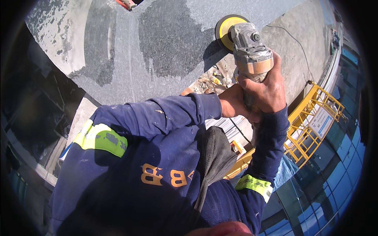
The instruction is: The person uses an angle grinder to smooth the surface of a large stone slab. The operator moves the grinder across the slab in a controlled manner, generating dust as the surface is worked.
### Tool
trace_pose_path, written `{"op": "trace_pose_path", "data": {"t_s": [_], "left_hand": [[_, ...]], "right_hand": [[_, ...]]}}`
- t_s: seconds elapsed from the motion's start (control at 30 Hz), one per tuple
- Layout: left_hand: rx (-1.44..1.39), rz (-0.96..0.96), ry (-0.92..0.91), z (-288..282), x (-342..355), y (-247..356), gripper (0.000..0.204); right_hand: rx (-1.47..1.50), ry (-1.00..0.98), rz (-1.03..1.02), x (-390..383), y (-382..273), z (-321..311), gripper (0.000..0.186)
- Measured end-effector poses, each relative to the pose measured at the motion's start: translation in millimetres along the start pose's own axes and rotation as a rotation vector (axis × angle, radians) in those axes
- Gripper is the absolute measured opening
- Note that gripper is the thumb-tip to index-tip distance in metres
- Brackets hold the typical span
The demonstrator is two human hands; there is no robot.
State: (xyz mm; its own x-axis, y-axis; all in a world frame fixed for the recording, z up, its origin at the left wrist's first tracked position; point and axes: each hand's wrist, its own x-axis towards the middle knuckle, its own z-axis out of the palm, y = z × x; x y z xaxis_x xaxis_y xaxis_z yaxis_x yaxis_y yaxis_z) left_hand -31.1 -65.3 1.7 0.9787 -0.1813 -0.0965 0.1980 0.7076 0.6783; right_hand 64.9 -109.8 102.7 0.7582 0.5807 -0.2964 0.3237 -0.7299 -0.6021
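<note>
An angle grinder (252,47), grey and dust-covered with a worn orange band, is held out ahead of me. Its round yellow-and-black disc (227,27) lies at the right edge of a grey stone-like panel (130,51) marked with darker patches; whether it touches the surface I cannot tell. My right hand (271,90) wraps round the grinder's body behind the band. Close beside it, my left hand (235,101) closes round the rear part of the tool, its fingers partly hidden. Both arms wear dark blue sleeves with reflective yellow bands.
A yellow metal railing frame (311,122) with a white sign stands at the right. Beyond it is a blue glass facade (342,157). Rubble (214,76) lies below the panel's edge. A thin dark cable (297,43) crosses the concrete at upper right. An orange object (125,4) shows at the top.
</note>
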Motion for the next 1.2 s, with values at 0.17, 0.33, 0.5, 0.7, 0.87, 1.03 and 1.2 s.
{"op": "trace_pose_path", "data": {"t_s": [0.17,0.33,0.5,0.7,0.87,1.03,1.2], "left_hand": [[-0.264,-0.109,-0.023,1.2,0.2,-4.7,0.059],[-0.11,0.011,-0.01,3.1,-1.2,-2.0,0.064],[-0.182,-0.137,-0.067,-0.4,-0.1,1.4,0.069],[-0.105,0.101,0.052,-3.7,5.0,-3.4,0.065],[-0.306,-0.083,0.071,-4.8,4.8,-2.1,0.068],[-0.15,-0.013,0.078,-4.1,4.5,0.1,0.066],[-0.439,-0.001,0.017,0.8,2.8,-3.1,0.074]], "right_hand": [[0.011,0.059,-0.004,-1.5,3.4,1.3,0.078],[0.006,-0.049,0.061,-4.8,3.0,-2.2,0.086],[0.02,0.041,0.139,-1.0,-3.9,-2.6,0.08],[-0.079,0.041,0.007,5.8,-6.2,1.2,0.076],[-0.055,0.122,0.031,17.4,-1.2,3.6,0.078],[-0.068,-0.063,0.043,11.7,-2.0,-1.7,0.084],[-0.052,0.081,0.036,9.8,-6.0,6.1,0.081]]}}
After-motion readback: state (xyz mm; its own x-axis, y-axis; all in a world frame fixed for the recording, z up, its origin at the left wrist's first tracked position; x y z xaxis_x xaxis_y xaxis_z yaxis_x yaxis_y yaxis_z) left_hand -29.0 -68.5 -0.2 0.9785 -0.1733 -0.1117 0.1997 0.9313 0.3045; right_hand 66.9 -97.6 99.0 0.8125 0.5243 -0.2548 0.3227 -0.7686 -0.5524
